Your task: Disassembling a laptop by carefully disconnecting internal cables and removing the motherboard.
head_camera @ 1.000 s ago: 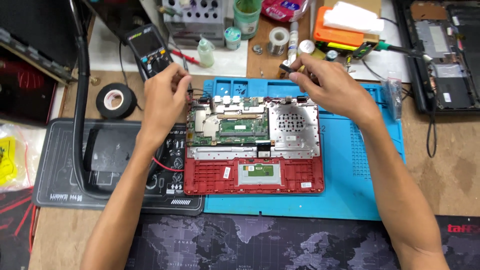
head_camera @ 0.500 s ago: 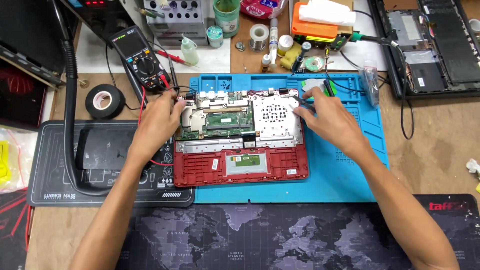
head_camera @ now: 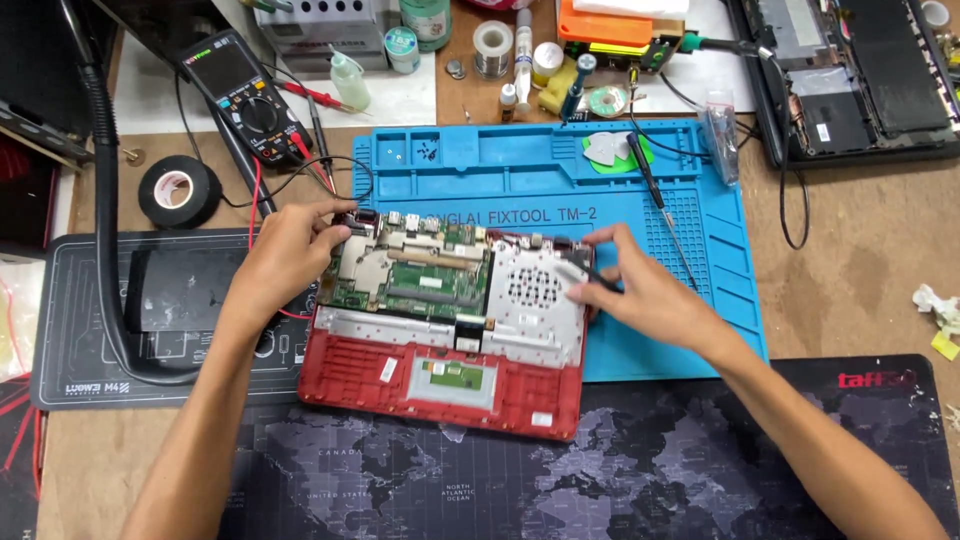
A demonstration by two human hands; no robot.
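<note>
Both my hands sit on the far corners of an opened red laptop (head_camera: 440, 330) that straddles the blue work mat (head_camera: 560, 160) and the dark map-printed desk pad (head_camera: 560, 480).

My left hand (head_camera: 285, 250) curls its fingers over the laptop's back-left corner, fingertips pressed onto the edge of the green circuit board (head_camera: 415, 275), with red and black probe leads (head_camera: 300, 165) crowding that side. My right hand (head_camera: 640, 290) pinches a thin dark tool (head_camera: 590, 278) against the back-right corner, beside the perforated silver plate (head_camera: 530, 295). I see open mat to the right of that hand, where only a screwdriver (head_camera: 655, 195) lies at a slant. To the left, the laptop's edge overlaps a grey pad (head_camera: 90, 330), and a tape roll (head_camera: 178, 190) and multimeter (head_camera: 245, 95) stand beyond. The near edge rests on the map pad with open room in front.
</note>
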